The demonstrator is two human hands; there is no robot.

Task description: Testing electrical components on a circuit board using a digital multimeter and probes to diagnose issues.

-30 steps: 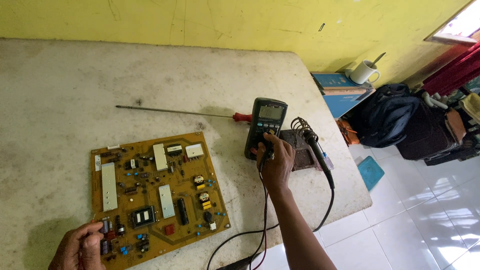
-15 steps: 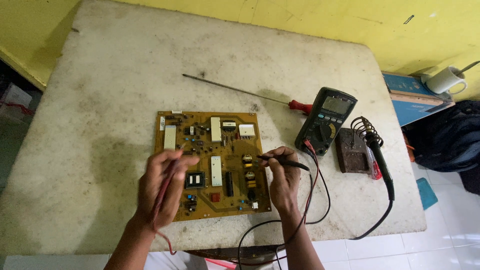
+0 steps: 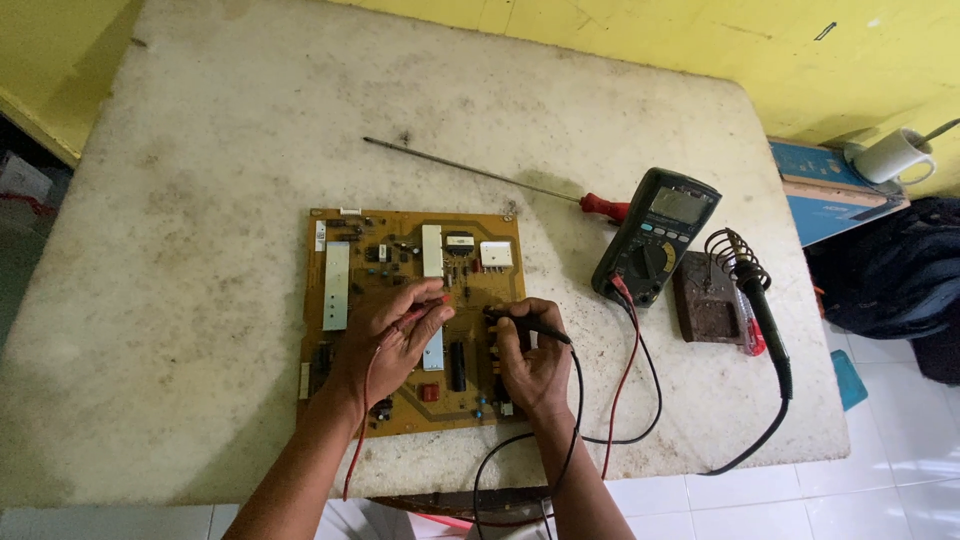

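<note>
A yellow board [image 3: 415, 320] lies flat on the desk [image 3: 200, 200], left of the meter [image 3: 655, 235]. Over the board's middle, a red probe [image 3: 425, 310] is pinched by the left hand [image 3: 385, 340], a black probe [image 3: 525, 325] by the right hand [image 3: 535, 365]; both tips point inward, near each other.

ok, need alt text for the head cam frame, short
Two hands press meter probes onto a brown circuit board on a worn white table: the left hand holds the red probe, the right hand the black probe. To the right lie a multimeter, a red-handled screwdriver and a soldering iron.
</note>
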